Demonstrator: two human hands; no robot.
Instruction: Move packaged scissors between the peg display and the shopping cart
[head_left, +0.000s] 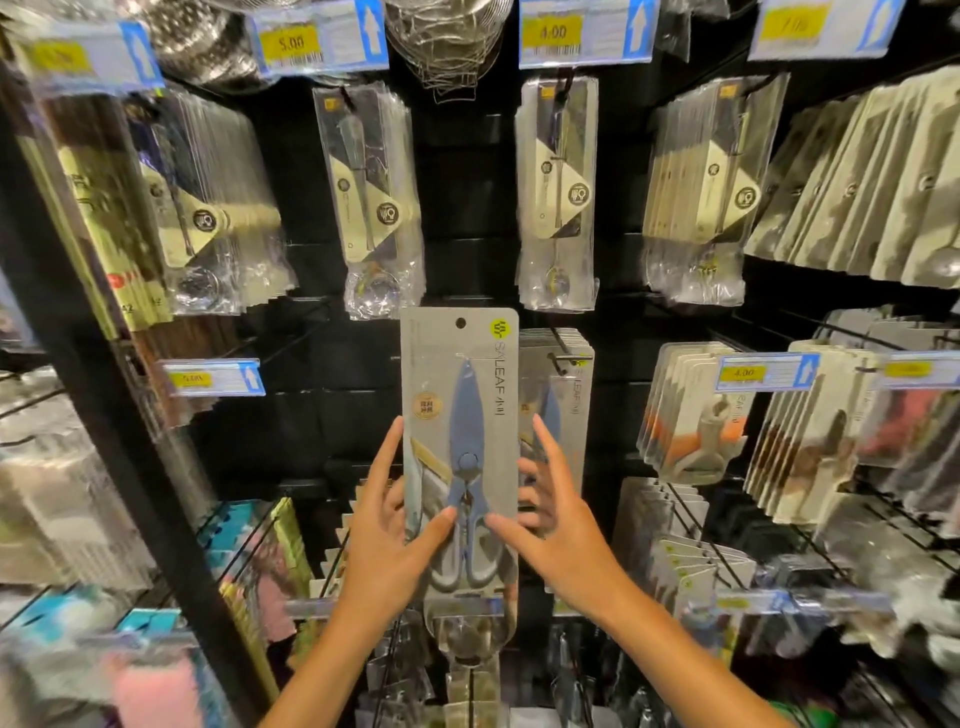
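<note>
Left hand (387, 525) and right hand (553, 512): fingers partly hidden behind scissors package (460, 447). Stack behind package (563, 395) mostly covered. Price tags (213, 378) blurred, unreadable. Left shelf goods (62, 499) smeared. Forearms cut by bottom edge.

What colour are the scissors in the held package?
Muted blue scissors with pale grey handle loops, on a grey card; head view.

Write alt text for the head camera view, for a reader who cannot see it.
Both hands, left hand and right hand, hold a carded pack of blue-handled scissors upright in front of a shop peg display. More scissor packs hang on a peg just behind it, with bagged utensils and yellow price tags above.
</note>
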